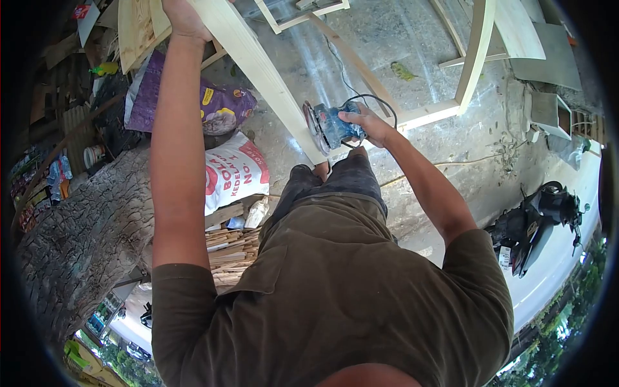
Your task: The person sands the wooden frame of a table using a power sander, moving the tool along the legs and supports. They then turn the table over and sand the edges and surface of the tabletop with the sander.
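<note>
My right hand point(369, 124) is wrapped round a blue power sander point(333, 126), its black cord looping up behind my wrist. The sander's round disc point(313, 129) lies against the edge of a long pale wooden board point(258, 71), near the end closest to my legs. At the upper left, my left hand point(187, 18) grips the same board near its far end. Its fingers are partly hidden by the wood. The board slants from the top of the view down to my knees.
A curved wooden frame point(476, 61) stands on the concrete floor at right. On the left lie a purple sack point(229, 103), a white and red sack point(237, 173), a thick tree trunk point(97, 226) and wood strips point(235, 248). A motorbike point(538, 222) is parked far right.
</note>
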### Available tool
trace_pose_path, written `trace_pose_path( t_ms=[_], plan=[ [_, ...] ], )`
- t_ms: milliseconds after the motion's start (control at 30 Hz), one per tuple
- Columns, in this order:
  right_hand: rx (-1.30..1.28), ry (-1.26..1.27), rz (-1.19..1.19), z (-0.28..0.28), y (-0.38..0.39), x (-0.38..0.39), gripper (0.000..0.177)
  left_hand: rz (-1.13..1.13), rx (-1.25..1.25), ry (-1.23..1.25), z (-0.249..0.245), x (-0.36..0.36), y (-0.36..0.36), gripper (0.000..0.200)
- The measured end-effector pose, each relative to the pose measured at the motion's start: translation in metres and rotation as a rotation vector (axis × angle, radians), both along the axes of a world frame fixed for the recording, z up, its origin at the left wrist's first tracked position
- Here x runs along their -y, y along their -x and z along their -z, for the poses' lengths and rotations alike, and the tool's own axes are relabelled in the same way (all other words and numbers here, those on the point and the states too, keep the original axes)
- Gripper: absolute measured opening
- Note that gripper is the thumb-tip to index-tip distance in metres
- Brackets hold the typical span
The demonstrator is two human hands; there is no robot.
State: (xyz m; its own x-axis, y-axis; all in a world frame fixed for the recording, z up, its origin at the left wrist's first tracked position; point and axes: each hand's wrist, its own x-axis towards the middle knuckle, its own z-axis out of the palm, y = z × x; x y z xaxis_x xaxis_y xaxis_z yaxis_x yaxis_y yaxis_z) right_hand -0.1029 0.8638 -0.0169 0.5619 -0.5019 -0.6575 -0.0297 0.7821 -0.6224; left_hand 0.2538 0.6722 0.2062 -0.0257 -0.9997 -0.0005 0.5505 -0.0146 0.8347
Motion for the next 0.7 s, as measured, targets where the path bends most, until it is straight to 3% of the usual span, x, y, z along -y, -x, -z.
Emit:
trace_pose_path(
  t_ms=[133,167,267,300,367,467,500,600,700],
  plan=[
    [-0.069,-0.062,-0.01,0.009,-0.009,0.012,0.103,0.027,-0.015,0.06,0.0,-0.003,0.001,0.084],
    [-0.103,-0.07,-0.035,0.004,-0.009,0.012,0.114,0.022,-0.06,0.033,0.001,-0.004,0.001,0.084],
    [-0.2,-0.033,-0.1,0.018,-0.005,0.008,0.119,0.02,-0.095,-0.003,-0.008,-0.017,0.014,0.085],
    [-0.173,-0.066,-0.088,0.011,-0.002,0.008,0.1,0.022,-0.039,0.021,-0.009,-0.018,0.012,0.085],
    [-0.149,0.067,-0.179,0.031,0.007,0.006,0.105,0.095,-0.024,0.087,-0.007,-0.021,0.013,0.086],
    [-0.105,0.11,-0.163,0.037,0.004,-0.003,0.112,0.223,-0.013,-0.056,0.004,-0.026,-0.023,0.086],
    [-0.109,0.116,-0.166,0.042,0.0,0.001,0.116,-0.016,0.088,-0.025,0.003,-0.027,-0.023,0.086],
    [-0.056,0.103,-0.141,0.037,-0.012,0.018,0.119,0.213,0.033,-0.036,0.003,-0.038,-0.016,0.088],
    [0.091,0.091,-0.075,0.019,-0.024,0.05,0.116,0.107,0.104,-0.028,0.005,-0.047,-0.006,0.097]
  ],
)
